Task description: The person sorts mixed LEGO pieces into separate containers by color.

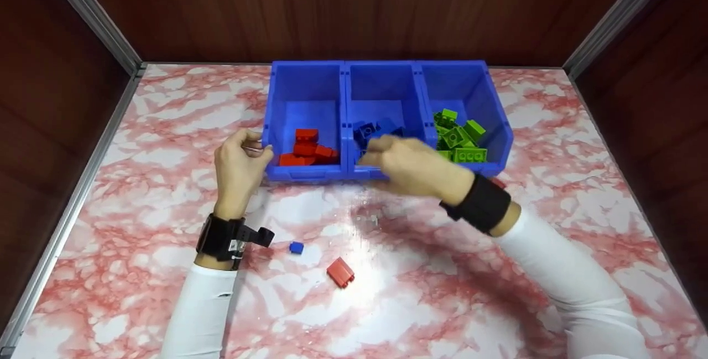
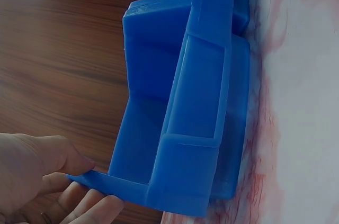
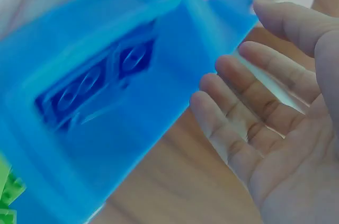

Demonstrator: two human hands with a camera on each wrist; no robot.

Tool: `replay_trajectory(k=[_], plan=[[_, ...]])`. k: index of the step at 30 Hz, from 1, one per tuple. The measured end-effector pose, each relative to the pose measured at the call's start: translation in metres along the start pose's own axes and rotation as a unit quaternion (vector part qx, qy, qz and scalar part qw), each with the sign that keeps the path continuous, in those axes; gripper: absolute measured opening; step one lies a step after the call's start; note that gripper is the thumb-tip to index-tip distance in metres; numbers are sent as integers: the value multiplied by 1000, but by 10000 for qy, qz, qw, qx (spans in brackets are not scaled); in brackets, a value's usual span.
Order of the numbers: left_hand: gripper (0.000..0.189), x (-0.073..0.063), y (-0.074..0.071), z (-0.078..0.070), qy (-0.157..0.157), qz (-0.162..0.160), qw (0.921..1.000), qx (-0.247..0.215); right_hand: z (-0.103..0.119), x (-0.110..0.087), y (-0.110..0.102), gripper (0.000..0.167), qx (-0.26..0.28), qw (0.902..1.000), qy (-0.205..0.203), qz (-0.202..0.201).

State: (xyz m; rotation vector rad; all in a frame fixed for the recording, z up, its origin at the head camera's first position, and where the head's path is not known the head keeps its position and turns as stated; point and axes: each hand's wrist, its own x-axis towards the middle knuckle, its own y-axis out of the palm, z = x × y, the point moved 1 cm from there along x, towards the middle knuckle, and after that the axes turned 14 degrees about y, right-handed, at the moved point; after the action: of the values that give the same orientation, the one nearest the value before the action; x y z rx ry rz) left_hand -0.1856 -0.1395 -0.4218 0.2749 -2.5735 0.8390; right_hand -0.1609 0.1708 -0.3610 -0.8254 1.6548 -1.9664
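A blue three-compartment bin [image 1: 307,172] stands on the table. My left hand [image 1: 241,162] grips its left side wall; in the left wrist view the thumb is on one face and the fingers [image 2: 103,211] on the other. Over the front edge of the middle compartment is my right hand [image 1: 415,165], slightly blurred. Its palm [image 3: 296,176] is bare in the right wrist view, with fingers spread and holding nothing. Dark blue bricks [image 3: 79,91] lie in that compartment, partly hidden by the hand in the head view. Red bricks [image 1: 306,149] fill part of the left compartment, green bricks [image 1: 456,136] the right.
On the table in front of the bin lie a small blue brick [image 1: 296,248] and a red brick [image 1: 341,272]. Another red piece [image 1: 497,183] shows partly by the bin's front right corner. Wood-grain panels [image 1: 354,10] enclose the back and sides.
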Motion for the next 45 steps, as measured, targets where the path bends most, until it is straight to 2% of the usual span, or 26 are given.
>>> replay_trajectory(k=[4,8,13,15,21,27,33,40,45], plan=[[23,0,0,0,-26,11,10000,8,27,-9,8,36,56,9988,-383,310],[23,0,0,0,-48,31,10000,-14,51,-17,25,39,3,9949,-839,559],[23,0,0,0,-28,35,10000,-45,74,-26,50,29,1,9869,-1375,850],[23,0,0,0,-23,28,10000,-53,80,-28,58,26,25,9846,-1407,1034],[23,0,0,0,-19,29,10000,80,91,-33,74,34,-81,9782,-1514,1417],[23,0,0,0,2,40,9999,95,99,-36,84,15,-95,9744,-1673,1502],[24,1,0,-1,6,35,10000,66,103,-37,87,6,-63,9741,-1557,1637],[22,0,0,-1,37,10,10000,16,107,-37,90,9,-238,9707,-1535,1835],[21,0,0,0,40,-16,10000,-8,103,-31,84,12,-16,9735,-1445,1772]])
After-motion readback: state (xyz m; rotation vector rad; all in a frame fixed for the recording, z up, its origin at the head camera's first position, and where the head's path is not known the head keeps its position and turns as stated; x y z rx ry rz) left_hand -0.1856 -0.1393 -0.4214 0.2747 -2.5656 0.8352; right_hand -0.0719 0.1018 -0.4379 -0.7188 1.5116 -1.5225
